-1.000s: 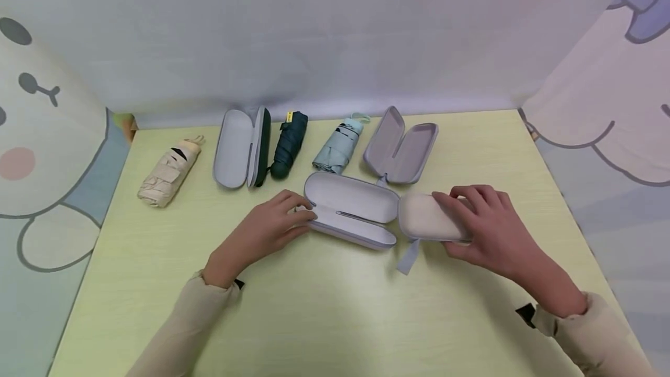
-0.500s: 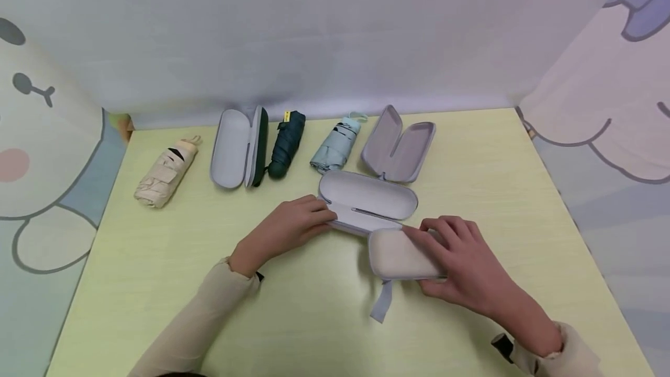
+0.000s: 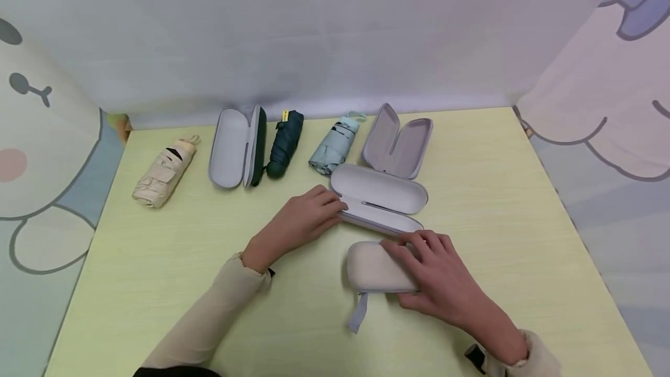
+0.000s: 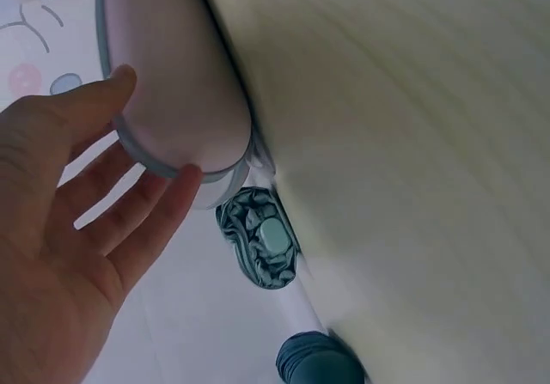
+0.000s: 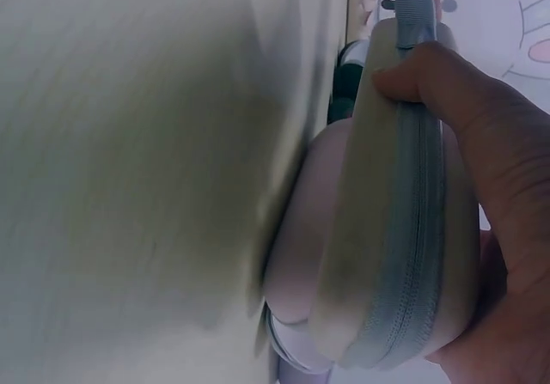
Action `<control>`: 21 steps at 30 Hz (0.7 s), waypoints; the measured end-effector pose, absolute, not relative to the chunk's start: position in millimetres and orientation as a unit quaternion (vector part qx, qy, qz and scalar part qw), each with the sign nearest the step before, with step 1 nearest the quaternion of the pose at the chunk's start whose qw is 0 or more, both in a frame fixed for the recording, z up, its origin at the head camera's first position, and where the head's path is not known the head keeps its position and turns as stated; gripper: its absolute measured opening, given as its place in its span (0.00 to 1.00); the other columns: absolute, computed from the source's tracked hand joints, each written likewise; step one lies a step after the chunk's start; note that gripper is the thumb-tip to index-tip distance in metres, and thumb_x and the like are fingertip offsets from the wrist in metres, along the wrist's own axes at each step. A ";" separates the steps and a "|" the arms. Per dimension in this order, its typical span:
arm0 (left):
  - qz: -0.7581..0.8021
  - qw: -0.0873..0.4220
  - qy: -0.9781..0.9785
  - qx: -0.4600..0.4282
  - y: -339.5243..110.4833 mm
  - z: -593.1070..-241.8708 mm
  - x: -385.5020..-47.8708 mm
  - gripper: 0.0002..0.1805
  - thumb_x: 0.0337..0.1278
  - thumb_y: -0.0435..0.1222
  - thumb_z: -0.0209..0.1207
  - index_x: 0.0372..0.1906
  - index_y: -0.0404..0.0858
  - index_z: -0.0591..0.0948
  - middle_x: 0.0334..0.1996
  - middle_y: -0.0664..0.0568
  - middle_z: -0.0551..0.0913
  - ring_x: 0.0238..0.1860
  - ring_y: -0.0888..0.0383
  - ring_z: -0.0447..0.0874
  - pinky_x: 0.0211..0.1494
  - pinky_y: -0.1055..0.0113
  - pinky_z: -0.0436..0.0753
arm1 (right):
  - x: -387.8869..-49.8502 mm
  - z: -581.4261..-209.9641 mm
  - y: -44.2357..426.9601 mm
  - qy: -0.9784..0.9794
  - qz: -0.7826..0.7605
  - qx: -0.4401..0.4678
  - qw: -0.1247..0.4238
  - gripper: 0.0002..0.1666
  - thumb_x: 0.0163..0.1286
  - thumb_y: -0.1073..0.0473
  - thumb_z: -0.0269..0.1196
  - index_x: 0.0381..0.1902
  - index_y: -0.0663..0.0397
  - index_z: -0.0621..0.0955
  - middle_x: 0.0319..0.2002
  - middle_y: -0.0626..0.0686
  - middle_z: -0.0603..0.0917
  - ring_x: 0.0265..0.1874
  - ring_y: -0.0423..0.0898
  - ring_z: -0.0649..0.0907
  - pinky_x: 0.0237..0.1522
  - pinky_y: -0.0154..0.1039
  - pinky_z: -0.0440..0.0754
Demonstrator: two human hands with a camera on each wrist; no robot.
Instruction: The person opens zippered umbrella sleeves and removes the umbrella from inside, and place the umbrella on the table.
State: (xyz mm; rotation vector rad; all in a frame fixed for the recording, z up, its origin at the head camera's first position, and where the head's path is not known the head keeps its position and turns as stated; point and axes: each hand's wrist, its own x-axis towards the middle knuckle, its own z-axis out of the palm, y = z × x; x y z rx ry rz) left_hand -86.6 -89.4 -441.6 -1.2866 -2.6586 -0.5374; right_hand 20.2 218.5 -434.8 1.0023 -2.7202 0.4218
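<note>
My right hand [image 3: 437, 278] grips a cream zippered case [image 3: 379, 266] just in front of the open grey case. A grey ribbon tab [image 3: 358, 313] hangs from the cream case, and in the right wrist view its zipper [image 5: 411, 229] runs closed beneath the thumb. With thumb and fingertips, my left hand [image 3: 300, 220] holds the left end of an open hard glasses case [image 3: 387, 188]. That case has a pale grey lining and a pinkish shell [image 4: 176, 75], seen from outside in the left wrist view. Between cream case and table, contact is hard to tell.
Along the back lie a beige folded umbrella [image 3: 164, 173], an open dark green hard case [image 3: 228, 150], a dark green umbrella [image 3: 285, 144], a light blue umbrella [image 3: 334, 147] and an open mauve zippered case [image 3: 400, 144]. A cloth backdrop [image 3: 324, 34] stands behind the table.
The cream case has moved left and nearer in my right hand, from beside the open glasses case to in front of it. My left hand and the open glasses case have shifted right.
</note>
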 end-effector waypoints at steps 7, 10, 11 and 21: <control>-0.175 0.124 -0.890 -0.402 -103.8 -429.5 -68.5 0.18 0.66 0.39 0.69 0.59 0.47 0.83 0.58 0.51 0.81 0.62 0.50 0.78 0.60 0.56 0.83 | 27.8 -446.5 204.1 -0.929 0.145 0.328 0.094 0.51 0.41 0.44 0.77 0.68 0.40 0.76 0.51 0.48 0.78 0.52 0.48 0.75 0.50 0.50 0.71; -0.184 0.132 -0.891 -0.393 -110.7 -425.4 -53.2 0.18 0.63 0.38 0.71 0.57 0.46 0.84 0.55 0.52 0.83 0.58 0.51 0.80 0.54 0.57 0.82 | 30.7 -450.3 197.4 -0.932 0.150 0.318 0.086 0.51 0.41 0.45 0.77 0.68 0.41 0.76 0.52 0.49 0.77 0.52 0.48 0.74 0.49 0.49 0.71; -0.188 0.127 -0.894 -0.387 -113.0 -425.1 -47.3 0.17 0.62 0.38 0.72 0.56 0.46 0.85 0.53 0.53 0.84 0.56 0.52 0.81 0.51 0.58 0.81 | 31.6 -451.5 195.0 -0.934 0.150 0.314 0.084 0.51 0.41 0.44 0.77 0.68 0.41 0.76 0.52 0.49 0.77 0.52 0.48 0.74 0.49 0.49 0.71; -0.262 -0.043 -0.947 -0.180 -130.4 -441.7 14.9 0.10 0.63 0.43 0.71 0.47 0.51 0.87 0.42 0.64 0.87 0.43 0.63 0.83 0.46 0.62 0.81 | 37.5 -464.5 174.0 -0.943 0.147 0.289 0.071 0.52 0.42 0.42 0.79 0.68 0.41 0.76 0.52 0.49 0.78 0.51 0.49 0.75 0.49 0.48 0.72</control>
